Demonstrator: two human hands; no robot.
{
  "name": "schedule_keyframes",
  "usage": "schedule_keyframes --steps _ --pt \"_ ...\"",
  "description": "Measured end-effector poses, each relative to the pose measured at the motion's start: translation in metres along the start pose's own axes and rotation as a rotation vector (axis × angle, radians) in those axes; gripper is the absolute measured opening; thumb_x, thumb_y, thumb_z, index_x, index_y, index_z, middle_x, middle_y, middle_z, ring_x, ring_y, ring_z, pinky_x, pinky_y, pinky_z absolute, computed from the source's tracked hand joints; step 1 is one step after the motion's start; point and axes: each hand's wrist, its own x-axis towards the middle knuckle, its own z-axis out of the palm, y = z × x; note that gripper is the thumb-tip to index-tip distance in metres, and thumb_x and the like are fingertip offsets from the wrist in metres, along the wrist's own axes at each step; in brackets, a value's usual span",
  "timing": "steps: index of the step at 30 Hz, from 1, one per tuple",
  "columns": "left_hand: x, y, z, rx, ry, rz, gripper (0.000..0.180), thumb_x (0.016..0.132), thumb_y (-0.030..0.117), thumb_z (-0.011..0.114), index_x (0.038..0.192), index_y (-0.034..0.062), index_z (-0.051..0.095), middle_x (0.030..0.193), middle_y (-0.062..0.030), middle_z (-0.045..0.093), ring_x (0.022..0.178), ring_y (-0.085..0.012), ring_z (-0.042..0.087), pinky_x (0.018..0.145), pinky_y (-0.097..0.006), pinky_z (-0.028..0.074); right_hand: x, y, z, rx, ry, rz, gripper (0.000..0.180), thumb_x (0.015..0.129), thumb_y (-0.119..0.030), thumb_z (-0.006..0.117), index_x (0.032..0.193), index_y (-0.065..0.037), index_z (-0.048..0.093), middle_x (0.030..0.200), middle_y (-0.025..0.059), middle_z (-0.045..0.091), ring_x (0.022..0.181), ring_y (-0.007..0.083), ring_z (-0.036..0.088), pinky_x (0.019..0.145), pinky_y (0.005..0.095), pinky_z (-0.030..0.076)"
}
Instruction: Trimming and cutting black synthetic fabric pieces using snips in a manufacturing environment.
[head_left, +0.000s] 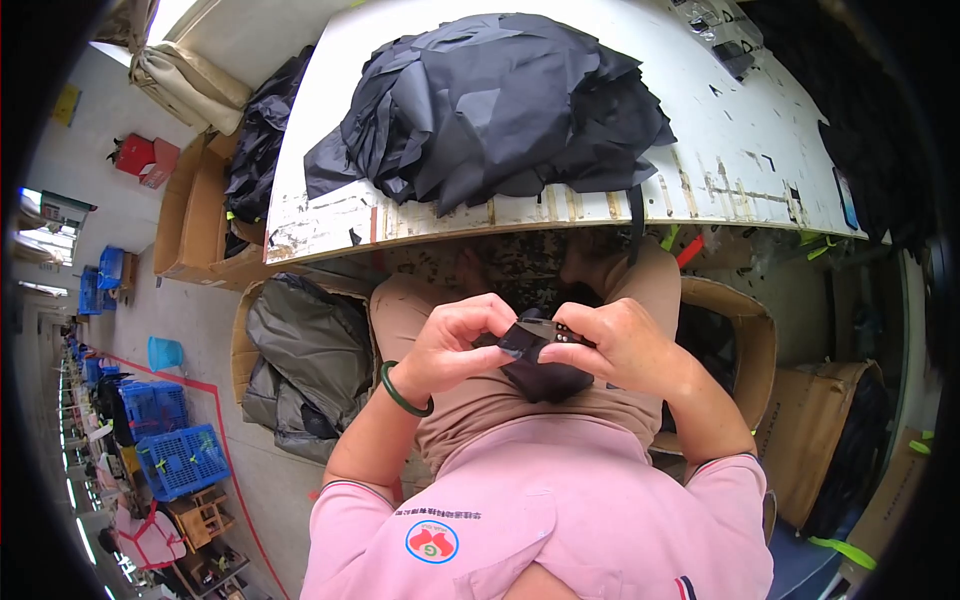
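Note:
My left hand (452, 345), with a dark green bangle on its wrist, pinches the edge of a black fabric piece (548, 382) between thumb and fingers. The rest of that piece hangs down over my lap. Facing it, my right hand (632, 345) is closed around small metal thread snips (543, 327), whose blades lie against the pinched edge. Fingers cover most of the snips' handle. Beyond both hands, a big heap of black fabric pieces (500, 110) rests on the white table (740, 185).
Left of my legs is a cardboard box holding dark grey fabric (310, 350). An open cardboard box (750, 330) stands to the right. The worn table edge runs just beyond my knees, with a black strip (637, 225) hanging over it. Blue crates (180, 462) sit on the floor farther left.

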Motion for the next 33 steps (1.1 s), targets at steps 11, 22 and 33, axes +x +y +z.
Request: schedule_keyframes --steps 11,22,33 --pt "0.012 0.021 -0.019 -0.202 -0.294 -0.253 0.015 0.073 0.003 0.071 0.082 -0.0078 0.065 0.088 -0.0108 0.058 0.081 -0.0147 0.054 0.072 -0.025 0.043 -0.003 -0.006 -0.02 0.217 -0.222 0.032 0.037 0.084 -0.039 0.066 0.082 -0.004 0.055 0.058 0.0139 0.055 0.055 0.0329 0.056 0.05 0.0409 0.041" --pt "0.021 0.023 -0.022 -0.239 -0.474 -0.412 0.012 0.072 0.001 0.07 0.079 -0.0071 0.064 0.086 -0.0098 0.058 0.079 -0.0163 0.053 0.073 -0.027 0.042 -0.007 -0.011 -0.023 0.047 -0.302 -0.044 0.037 0.084 -0.042 0.066 0.083 -0.006 0.057 0.055 0.0108 0.053 0.053 0.0313 0.056 0.05 0.0391 0.042" --pt "0.026 0.017 -0.021 -0.195 -0.631 -0.517 0.012 0.073 0.002 0.07 0.079 -0.0051 0.063 0.085 -0.0078 0.057 0.082 -0.0162 0.054 0.074 -0.028 0.042 -0.001 -0.012 -0.013 -0.027 -0.347 -0.171 0.038 0.085 -0.044 0.064 0.083 -0.007 0.057 0.062 0.0098 0.061 0.056 0.0305 0.06 0.051 0.0384 0.045"
